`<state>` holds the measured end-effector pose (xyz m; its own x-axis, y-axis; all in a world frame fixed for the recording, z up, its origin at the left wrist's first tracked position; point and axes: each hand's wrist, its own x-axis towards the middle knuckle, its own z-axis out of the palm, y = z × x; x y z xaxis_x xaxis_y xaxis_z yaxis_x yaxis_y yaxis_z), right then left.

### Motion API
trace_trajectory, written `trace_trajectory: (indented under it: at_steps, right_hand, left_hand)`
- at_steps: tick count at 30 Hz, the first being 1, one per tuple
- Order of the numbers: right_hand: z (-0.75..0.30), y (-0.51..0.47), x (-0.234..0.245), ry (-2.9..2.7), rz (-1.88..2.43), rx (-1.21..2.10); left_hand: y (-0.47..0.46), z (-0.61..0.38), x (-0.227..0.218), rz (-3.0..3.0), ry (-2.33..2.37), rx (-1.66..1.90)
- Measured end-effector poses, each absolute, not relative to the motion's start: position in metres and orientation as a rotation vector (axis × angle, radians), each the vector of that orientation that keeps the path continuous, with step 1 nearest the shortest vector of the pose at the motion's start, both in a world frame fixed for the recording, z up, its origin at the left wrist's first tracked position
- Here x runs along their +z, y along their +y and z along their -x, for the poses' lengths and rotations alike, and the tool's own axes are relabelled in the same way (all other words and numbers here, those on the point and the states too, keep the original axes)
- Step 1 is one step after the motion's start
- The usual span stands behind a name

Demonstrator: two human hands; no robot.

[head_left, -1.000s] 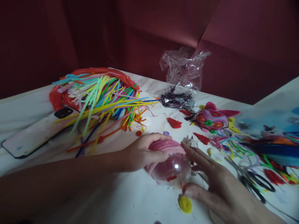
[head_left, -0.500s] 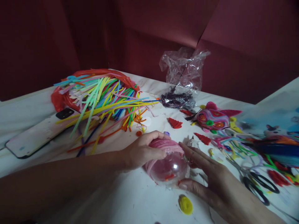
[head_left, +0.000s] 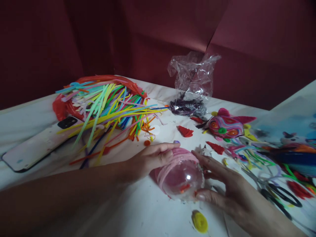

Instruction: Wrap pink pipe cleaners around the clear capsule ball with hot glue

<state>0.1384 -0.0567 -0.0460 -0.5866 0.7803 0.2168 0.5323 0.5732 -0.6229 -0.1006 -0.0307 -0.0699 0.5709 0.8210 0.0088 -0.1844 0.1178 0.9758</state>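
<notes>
A clear plastic ball (head_left: 181, 181) rests on the white tabletop in front of me, with pink pipe cleaners (head_left: 183, 155) wound in rows over its far and left sides. My left hand (head_left: 149, 161) is closed on the wound upper left part, thumb and fingers lying against the pink rows. On the other side, my right hand (head_left: 228, 187) grips the ball between thumb and fingers. Through the bare front of the ball something small and red shows. A yellow coiled disc (head_left: 199, 221) lies just in front of it.
A red bag (head_left: 98, 78) spills many coloured pipe cleaners (head_left: 111, 105), partly over a phone (head_left: 41, 144). Behind stands a clear bag (head_left: 195, 75) with dark strands. On the right lie a colourful animal-face craft (head_left: 225, 125), red pieces (head_left: 185, 131) and black-handled scissors (head_left: 277, 194).
The ball and my right hand have shifted slightly right in view. My left hand's fingers and thumb have moved up and closer together on the pink rows.
</notes>
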Motion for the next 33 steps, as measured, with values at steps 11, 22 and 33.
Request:
trace_trajectory:
  at_steps: [11, 22, 33]
  right_hand:
    - [-0.143, -0.068, -0.053, -2.588, 1.068, 0.071]
    - [-0.144, -0.069, -0.054, -2.524, 0.977, 0.113]
    - [-0.142, -0.054, -0.041, -2.135, 1.127, 1.038]
  left_hand:
    - [-0.036, 0.087, -0.062, -1.339, 0.739, 0.851]
    - [-0.043, 0.087, -0.073, -1.349, 0.653, 0.958]
    - [-0.052, 0.088, -0.074, -1.689, 0.719, 0.933]
